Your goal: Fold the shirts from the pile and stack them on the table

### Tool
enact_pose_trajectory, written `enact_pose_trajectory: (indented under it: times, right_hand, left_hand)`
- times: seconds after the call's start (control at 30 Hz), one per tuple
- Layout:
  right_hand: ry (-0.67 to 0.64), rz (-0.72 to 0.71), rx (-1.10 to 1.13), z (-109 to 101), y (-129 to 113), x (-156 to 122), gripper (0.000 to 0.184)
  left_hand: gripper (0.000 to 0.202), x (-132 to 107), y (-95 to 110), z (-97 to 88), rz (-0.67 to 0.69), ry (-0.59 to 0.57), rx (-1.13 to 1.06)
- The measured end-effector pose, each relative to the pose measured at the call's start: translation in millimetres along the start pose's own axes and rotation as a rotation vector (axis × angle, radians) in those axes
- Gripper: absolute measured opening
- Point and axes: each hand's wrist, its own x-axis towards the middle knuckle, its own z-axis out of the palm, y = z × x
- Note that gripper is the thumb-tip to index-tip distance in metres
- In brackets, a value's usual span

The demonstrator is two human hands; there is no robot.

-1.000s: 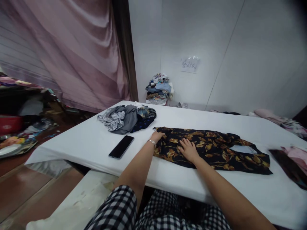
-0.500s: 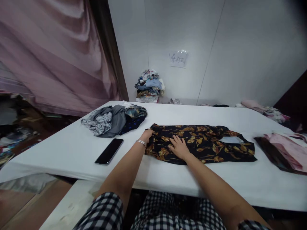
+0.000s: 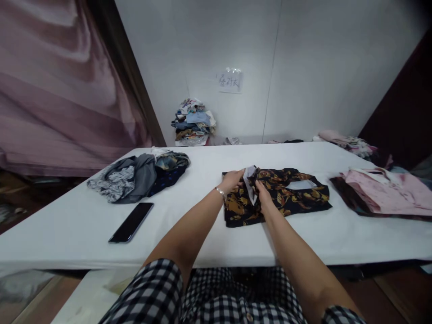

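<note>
A black shirt with a yellow-brown floral print (image 3: 280, 193) lies on the white table in front of me. Its left end is folded over to the right, and a pale underside shows along the turned edge. My left hand (image 3: 232, 181), with a bracelet at the wrist, is closed on that edge near the far side. Close by on the right, my right hand (image 3: 264, 196) is at the same fold, with its thumb up and its fingers partly hidden in the cloth; it appears to grip the fabric.
To the left sit a heap of crumpled clothes (image 3: 141, 175) and a black phone (image 3: 131, 223). Folded garments with a pink shirt (image 3: 391, 191) on top lie at the right. A clothes stack (image 3: 194, 123) stands beyond the white table (image 3: 216, 153), below a paper sign (image 3: 230, 81).
The shirt's left end has been brought over to the right, so the shirt is shorter. My left hand moved right with the edge, and my right hand went from lying flat to the fold.
</note>
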Motion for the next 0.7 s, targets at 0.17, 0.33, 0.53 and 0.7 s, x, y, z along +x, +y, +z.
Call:
enact_pose_trajectory:
  times: [0.17, 0.33, 0.53, 0.7]
  right_hand:
    - [0.057, 0.100, 0.108, -14.5, 1.9, 2.8, 0.061]
    - [0.030, 0.097, 0.219, -16.7, 5.1, 8.8, 0.054]
    - [-0.071, 0.145, 0.275, -17.1, -8.3, 3.4, 0.043]
    - [-0.119, 0.207, 0.235, -6.8, -12.1, -7.3, 0.040]
  left_hand:
    - [0.040, -4.8, -45.9, -31.8, 0.019, 0.198, 0.137]
    - [0.050, -2.7, -77.9, -28.1, -0.086, 0.196, 0.122]
    - [0.029, 14.1, -70.1, -12.0, -0.052, 0.156, 0.035]
    - [0.032, 7.1, -75.7, -46.7, 0.022, 0.234, 0.027]
